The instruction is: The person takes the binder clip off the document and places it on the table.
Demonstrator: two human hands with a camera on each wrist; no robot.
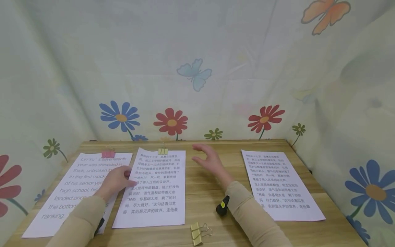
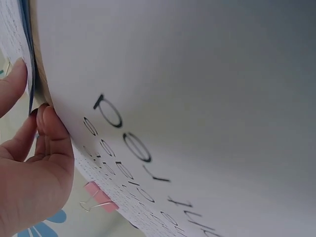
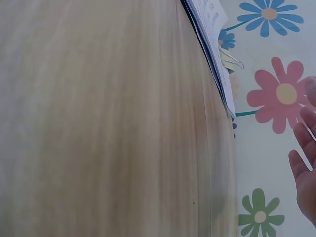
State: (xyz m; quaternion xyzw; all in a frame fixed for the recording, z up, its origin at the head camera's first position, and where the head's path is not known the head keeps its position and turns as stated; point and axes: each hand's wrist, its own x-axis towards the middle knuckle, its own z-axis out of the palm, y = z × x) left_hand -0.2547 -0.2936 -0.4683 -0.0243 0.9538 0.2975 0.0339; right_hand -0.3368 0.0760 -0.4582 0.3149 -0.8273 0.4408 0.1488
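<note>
One middle stack of rectangular white printed paper (image 1: 155, 197) is pinched at its edge by the left hand (image 1: 115, 181); the right hand (image 1: 210, 161) hovers near it, fingers relaxed.

The left hand (image 2: 39, 182) pinches the edge of some printed papers (image 2: 12, 29), its thumb on the printed face and its curled fingers at the edge and underside. To the left lies a white sheet (image 2: 197, 98) with black lettering, filling most of the view. A pink binder clip (image 2: 101, 197) with wire handles grips its far edge. A narrow strip of wooden tabletop (image 2: 39, 64) shows between. Farther off, blue petals (image 2: 42, 229) mark a pale backdrop (image 2: 79, 222).
</note>
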